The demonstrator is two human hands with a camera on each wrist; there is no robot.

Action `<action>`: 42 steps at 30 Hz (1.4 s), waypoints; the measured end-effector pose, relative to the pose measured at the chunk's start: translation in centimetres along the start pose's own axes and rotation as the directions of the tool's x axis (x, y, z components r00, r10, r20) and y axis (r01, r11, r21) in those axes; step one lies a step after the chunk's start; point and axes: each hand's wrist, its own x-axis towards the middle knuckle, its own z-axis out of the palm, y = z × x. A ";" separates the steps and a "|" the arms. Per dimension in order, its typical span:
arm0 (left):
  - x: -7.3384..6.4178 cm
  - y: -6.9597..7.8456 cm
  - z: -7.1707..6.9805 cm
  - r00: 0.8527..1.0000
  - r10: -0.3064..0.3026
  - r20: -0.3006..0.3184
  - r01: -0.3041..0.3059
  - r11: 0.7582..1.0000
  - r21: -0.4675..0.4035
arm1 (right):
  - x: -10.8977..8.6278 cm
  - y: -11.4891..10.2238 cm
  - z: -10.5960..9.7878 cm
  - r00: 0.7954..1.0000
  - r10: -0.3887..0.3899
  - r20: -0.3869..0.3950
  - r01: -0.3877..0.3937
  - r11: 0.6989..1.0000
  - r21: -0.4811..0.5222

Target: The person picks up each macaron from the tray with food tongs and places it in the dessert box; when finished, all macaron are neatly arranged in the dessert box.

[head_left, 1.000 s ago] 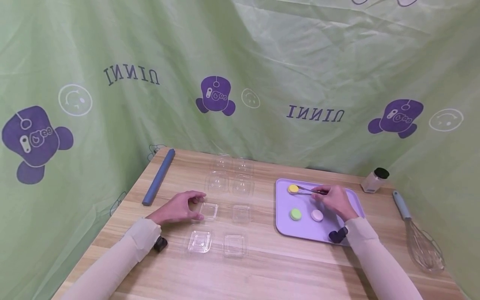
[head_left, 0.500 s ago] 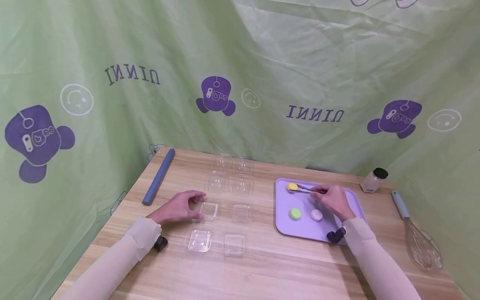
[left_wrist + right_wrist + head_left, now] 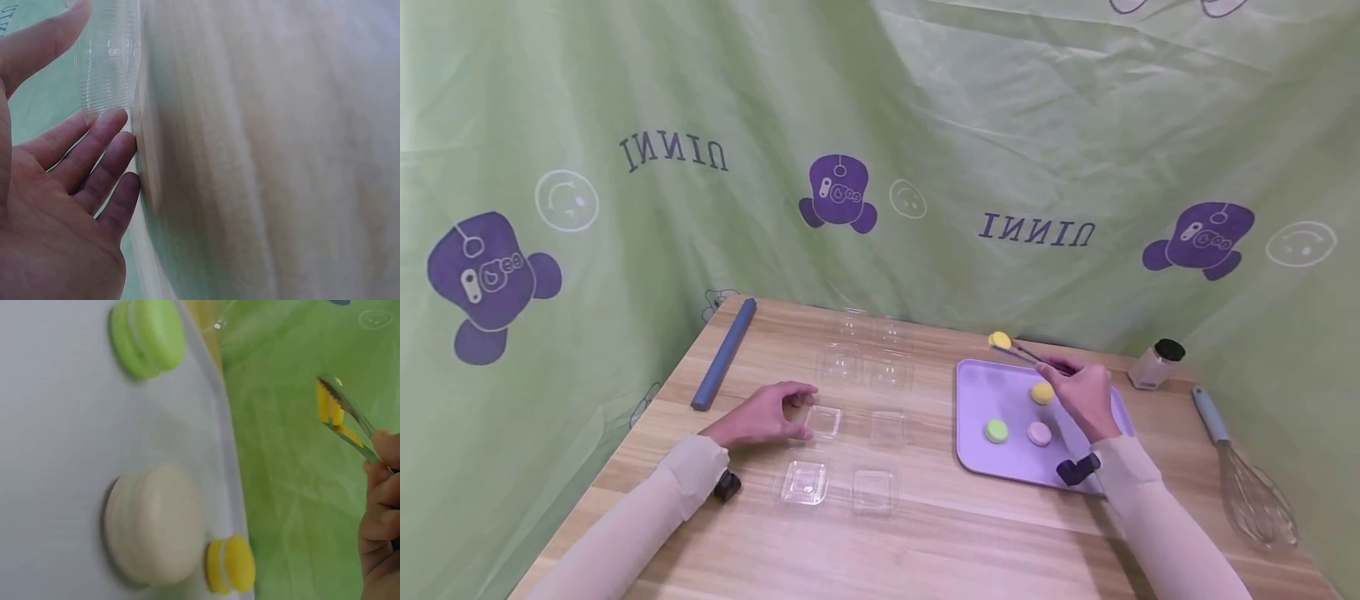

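My right hand (image 3: 1084, 398) pinches slim metal tongs (image 3: 1028, 353) over the far side of the lilac tray (image 3: 976, 392). Between the tongs' serrated tips a yellow macaron (image 3: 999, 340) is held up in the air. Still lying on the tray are another yellow macaron (image 3: 1042, 393), a green macaron (image 3: 996, 431) and a pale pink macaron (image 3: 1039, 433). At the left, my left hand (image 3: 766, 414) has thumb and fingers spread loosely about a clear plastic box (image 3: 825, 422). In the left wrist view, fingertips are right at the ridged wall of this box (image 3: 109, 62).
Several more clear boxes stand around, among them a near one (image 3: 805, 483) and a far one (image 3: 891, 371). A blue rod (image 3: 724, 357) lies on the left edge. A black-lidded jar (image 3: 1156, 365) and a whisk (image 3: 1255, 492) are at the right, with a green curtain (image 3: 925, 108) behind.
My right hand has raised the tongs with the yellow macaron off the tray, up toward its back edge. The second yellow macaron has come into sight. My left hand has stayed at the box.
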 end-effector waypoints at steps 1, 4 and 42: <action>0.0 0.0 0.0 1.000 0.005 0.002 -0.005 1.000 0.000 | 0.1 -0.4 0.0 0.999 -0.012 -0.035 0.013 1.000 0.026; -0.2 -0.1 0.0 1.000 0.015 0.008 -0.015 1.000 0.004 | 0.4 -1.8 0.1 0.992 -0.044 -0.121 0.058 0.992 0.109; 0.2 -0.1 0.0 1.000 0.003 0.008 -0.003 1.000 0.014 | -2.6 -16.3 9.9 0.912 -0.406 0.054 0.356 0.851 0.385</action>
